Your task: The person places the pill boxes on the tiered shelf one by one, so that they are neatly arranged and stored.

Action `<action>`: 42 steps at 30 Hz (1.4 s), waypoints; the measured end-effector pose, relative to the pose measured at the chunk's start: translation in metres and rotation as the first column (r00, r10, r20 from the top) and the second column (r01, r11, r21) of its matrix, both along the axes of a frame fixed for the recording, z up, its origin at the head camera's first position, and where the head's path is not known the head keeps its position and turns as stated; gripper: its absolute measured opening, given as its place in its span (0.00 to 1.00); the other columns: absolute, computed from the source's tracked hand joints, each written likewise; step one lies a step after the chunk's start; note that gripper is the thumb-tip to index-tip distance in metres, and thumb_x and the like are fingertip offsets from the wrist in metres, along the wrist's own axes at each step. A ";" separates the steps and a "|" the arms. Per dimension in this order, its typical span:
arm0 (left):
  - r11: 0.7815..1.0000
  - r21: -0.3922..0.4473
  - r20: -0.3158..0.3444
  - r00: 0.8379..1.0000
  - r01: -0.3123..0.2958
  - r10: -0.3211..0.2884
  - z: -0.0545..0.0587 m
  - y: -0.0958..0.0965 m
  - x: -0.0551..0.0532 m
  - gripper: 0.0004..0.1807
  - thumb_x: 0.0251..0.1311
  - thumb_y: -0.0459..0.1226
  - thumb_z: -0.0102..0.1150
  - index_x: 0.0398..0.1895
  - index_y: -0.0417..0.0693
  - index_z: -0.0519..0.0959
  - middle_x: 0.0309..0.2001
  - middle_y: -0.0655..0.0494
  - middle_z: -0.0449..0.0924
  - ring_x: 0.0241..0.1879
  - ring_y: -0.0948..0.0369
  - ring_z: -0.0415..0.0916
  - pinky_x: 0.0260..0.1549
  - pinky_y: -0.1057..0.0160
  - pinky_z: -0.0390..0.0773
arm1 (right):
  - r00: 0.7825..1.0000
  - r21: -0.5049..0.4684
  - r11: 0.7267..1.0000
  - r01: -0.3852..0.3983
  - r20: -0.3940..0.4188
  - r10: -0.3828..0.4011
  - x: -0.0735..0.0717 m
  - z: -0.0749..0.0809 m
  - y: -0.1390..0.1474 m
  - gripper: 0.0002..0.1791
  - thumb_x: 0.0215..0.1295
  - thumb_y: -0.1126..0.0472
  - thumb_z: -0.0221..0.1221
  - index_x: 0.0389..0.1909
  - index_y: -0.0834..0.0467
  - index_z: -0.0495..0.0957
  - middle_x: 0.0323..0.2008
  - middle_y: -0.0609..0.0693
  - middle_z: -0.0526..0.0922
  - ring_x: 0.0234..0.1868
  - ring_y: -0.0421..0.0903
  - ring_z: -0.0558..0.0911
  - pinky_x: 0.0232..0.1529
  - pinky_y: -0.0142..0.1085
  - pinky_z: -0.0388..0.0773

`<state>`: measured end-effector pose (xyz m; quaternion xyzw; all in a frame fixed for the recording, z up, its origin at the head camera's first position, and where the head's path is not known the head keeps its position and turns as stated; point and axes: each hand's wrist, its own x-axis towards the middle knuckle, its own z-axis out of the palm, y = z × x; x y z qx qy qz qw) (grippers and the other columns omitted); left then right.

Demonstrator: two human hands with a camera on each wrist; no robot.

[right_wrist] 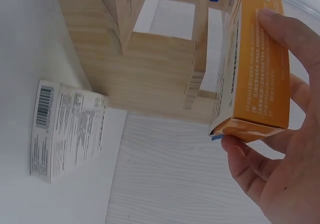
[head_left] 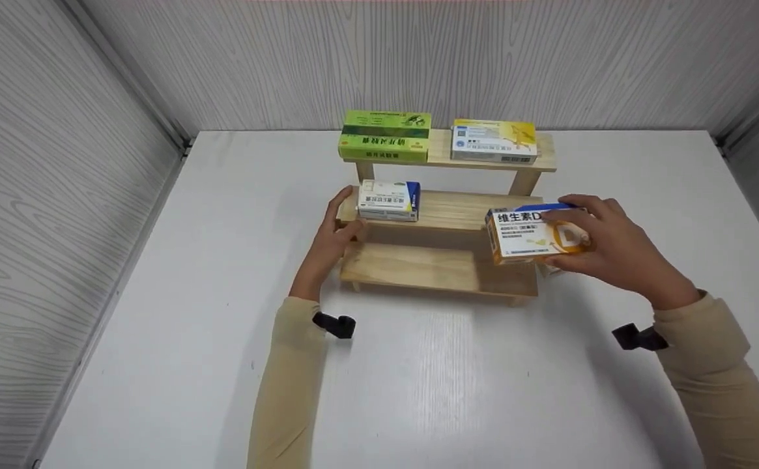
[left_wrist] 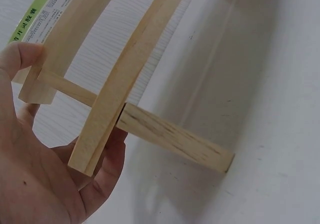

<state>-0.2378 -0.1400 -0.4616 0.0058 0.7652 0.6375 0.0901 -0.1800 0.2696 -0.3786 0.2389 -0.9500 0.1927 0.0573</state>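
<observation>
A three-step wooden shelf [head_left: 441,267] stands on the white table. My left hand [head_left: 330,238] grips its left end; in the left wrist view the fingers curl round the board edges [left_wrist: 102,114]. My right hand [head_left: 620,251] holds a white, orange and blue vitamin D box [head_left: 528,236] in front of the shelf's right side, thumb and fingers on opposite sides. The box's orange side [right_wrist: 262,74] faces the right wrist camera. On the middle step, a white and blue medicine box [head_left: 389,200] sits beside my left hand.
The top step carries a green medicine box [head_left: 386,138] at left and a white and yellow one [head_left: 493,141] at right. Another white box [right_wrist: 70,129] lies on the table by the shelf's right end, mostly hidden in the head view. Wood-grain panels [head_left: 379,58] surround the table.
</observation>
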 end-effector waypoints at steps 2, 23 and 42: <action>1.000 0.007 -0.006 1.000 0.003 -0.003 0.000 0.001 0.000 0.36 0.65 0.45 0.53 0.73 0.76 0.51 0.56 0.44 0.69 0.49 0.55 0.69 0.48 0.57 0.71 | 0.999 0.003 1.000 -0.001 -0.039 0.001 -0.002 -0.001 -0.008 0.32 0.51 0.55 0.72 0.59 0.48 0.74 0.63 0.60 0.68 0.55 0.60 0.69 0.42 0.58 0.73; 1.000 -0.001 -0.010 1.000 0.002 -0.002 -0.002 0.002 -0.001 0.37 0.64 0.46 0.54 0.74 0.73 0.51 0.56 0.44 0.69 0.49 0.55 0.70 0.48 0.58 0.72 | 0.982 -0.008 0.992 0.128 -0.138 -0.128 -0.024 -0.018 -0.074 0.33 0.52 0.46 0.71 0.59 0.50 0.76 0.60 0.65 0.70 0.53 0.64 0.69 0.43 0.57 0.74; 1.000 0.016 -0.025 1.000 -0.003 0.003 -0.002 0.002 0.000 0.37 0.64 0.44 0.52 0.74 0.72 0.51 0.64 0.49 0.64 0.52 0.52 0.69 0.46 0.60 0.72 | 0.939 -0.111 0.983 0.144 -0.298 -0.172 -0.022 -0.014 -0.067 0.33 0.49 0.43 0.71 0.54 0.57 0.78 0.58 0.61 0.73 0.44 0.61 0.79 0.37 0.52 0.75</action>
